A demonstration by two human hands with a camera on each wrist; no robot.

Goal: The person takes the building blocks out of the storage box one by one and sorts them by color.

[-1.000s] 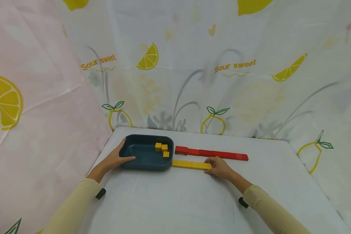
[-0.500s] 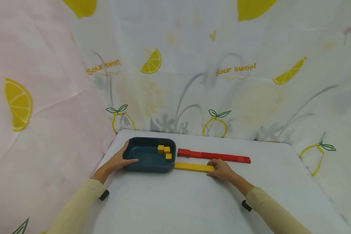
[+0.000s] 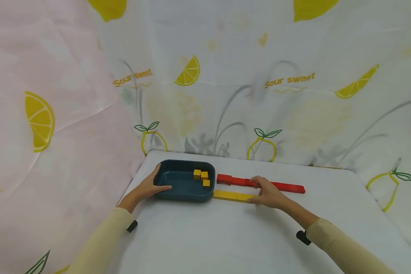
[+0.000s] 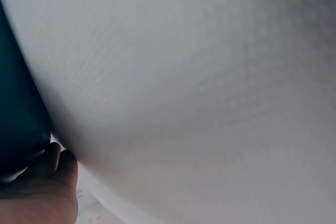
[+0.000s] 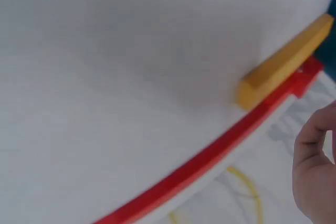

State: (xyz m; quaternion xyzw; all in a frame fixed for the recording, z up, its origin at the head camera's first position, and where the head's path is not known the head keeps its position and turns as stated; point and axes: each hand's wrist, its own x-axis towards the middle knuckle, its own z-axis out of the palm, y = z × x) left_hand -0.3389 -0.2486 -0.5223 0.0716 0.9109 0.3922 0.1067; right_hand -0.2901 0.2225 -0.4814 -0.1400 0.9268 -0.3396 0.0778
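Observation:
My left hand (image 3: 147, 187) grips the left end of a dark blue tray (image 3: 186, 196), thumb over the rim and fingers along the outside. In the left wrist view, fingers (image 4: 65, 167) lie against the tray's dark side (image 4: 18, 98). Several small yellow cubes (image 3: 197, 174) sit inside the tray, toward its right end. A row of yellow blocks (image 3: 229, 196) runs rightward from the tray's corner. Over that row's right end is my right hand (image 3: 270, 195), thumb and fingers spread with nothing between them. The right wrist view shows this hand (image 5: 315, 171) apart from the yellow blocks (image 5: 286, 61).
Behind the yellow row lies a longer line of red blocks (image 3: 289, 187), partly covered by my right hand. Its left end has a block set a little out of line. A white cloth covers the table (image 3: 212, 236). A lemon-printed curtain (image 3: 219, 114) hangs behind it.
My right hand has released the end of the yellow row and lifted, its fingers spreading apart. My left hand keeps its grip on the tray. The head view has shifted slightly.

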